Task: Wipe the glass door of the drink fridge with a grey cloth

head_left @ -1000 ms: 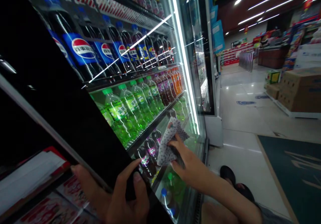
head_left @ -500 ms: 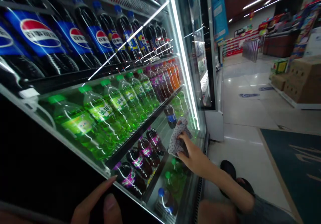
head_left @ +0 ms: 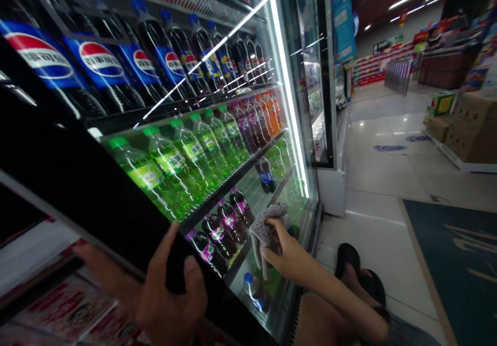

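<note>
My right hand (head_left: 285,253) presses a dotted grey cloth (head_left: 264,229) against the lower part of a cooler's glass door (head_left: 295,103), fingers closed on the cloth. My left hand (head_left: 171,299) grips the black frame (head_left: 101,206) at the door's near edge, thumb on the front. Behind the glass stand rows of cola bottles (head_left: 101,66) with blue labels, green soda bottles (head_left: 171,162), and dark purple-labelled bottles (head_left: 219,222) on the lower shelf.
A bright light strip (head_left: 285,87) runs down the cooler's far edge. My sandalled foot (head_left: 359,273) rests on the tiled floor beside a dark mat (head_left: 454,253). Cardboard boxes (head_left: 469,129) stand at the right. Red and white packaging (head_left: 50,315) shows at lower left.
My right hand slid the cloth up the glass, then down and left to the lower shelf level. My left hand again wraps the black frame edge, and the view swung about.
</note>
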A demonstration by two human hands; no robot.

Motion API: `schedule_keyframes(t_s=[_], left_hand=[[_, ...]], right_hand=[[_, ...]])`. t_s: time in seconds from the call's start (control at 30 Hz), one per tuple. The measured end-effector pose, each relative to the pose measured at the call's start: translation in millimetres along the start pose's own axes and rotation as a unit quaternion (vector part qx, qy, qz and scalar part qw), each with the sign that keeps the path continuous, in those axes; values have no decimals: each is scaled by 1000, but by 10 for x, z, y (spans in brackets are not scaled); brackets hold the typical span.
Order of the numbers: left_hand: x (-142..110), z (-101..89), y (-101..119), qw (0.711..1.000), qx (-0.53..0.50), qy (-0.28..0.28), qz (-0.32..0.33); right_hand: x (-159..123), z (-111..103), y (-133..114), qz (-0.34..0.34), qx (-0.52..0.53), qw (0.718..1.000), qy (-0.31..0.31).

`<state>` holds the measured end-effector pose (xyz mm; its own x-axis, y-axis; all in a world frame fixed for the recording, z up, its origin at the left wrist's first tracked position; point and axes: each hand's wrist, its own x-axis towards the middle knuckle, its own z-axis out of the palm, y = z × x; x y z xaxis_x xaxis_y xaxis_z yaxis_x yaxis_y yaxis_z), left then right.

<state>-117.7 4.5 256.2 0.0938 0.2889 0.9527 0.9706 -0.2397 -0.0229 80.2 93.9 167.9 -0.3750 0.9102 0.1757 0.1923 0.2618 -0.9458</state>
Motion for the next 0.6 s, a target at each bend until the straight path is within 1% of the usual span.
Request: schedule_keyframes(t_s=[0.07, 0.13, 0.2, 0.3, 0.37, 0.47, 0.53, 0.6], left_hand=[[72, 0, 100, 1000, 6, 9, 13], [70, -8, 125, 1000, -11, -12, -4], [10, -8, 107, 999, -37, -17, -18], [-126, 14, 52, 998, -59, -10, 1], [-219, 24, 5, 998, -60, -15, -1], [-339, -2, -84, 996, -81, -25, -13], [-398, -44, -134, 993, -109, -36, -21], [-436, -94, -153, 989, -137, -45, -33]], right_hand=[[-113, 36, -212, -23, -17, 999, -25], [-234, 91, -420, -37, -43, 997, -50], [-363, 156, -630, -54, -64, 993, -80], [-546, 250, -940, -87, -89, 983, -136], [-636, 305, -1116, -101, -125, 975, -154], [-691, 369, -1291, -102, -175, 968, -150], [-677, 399, -1338, -94, -188, 966, -147], [-637, 419, -1341, -102, -200, 964, -142]])
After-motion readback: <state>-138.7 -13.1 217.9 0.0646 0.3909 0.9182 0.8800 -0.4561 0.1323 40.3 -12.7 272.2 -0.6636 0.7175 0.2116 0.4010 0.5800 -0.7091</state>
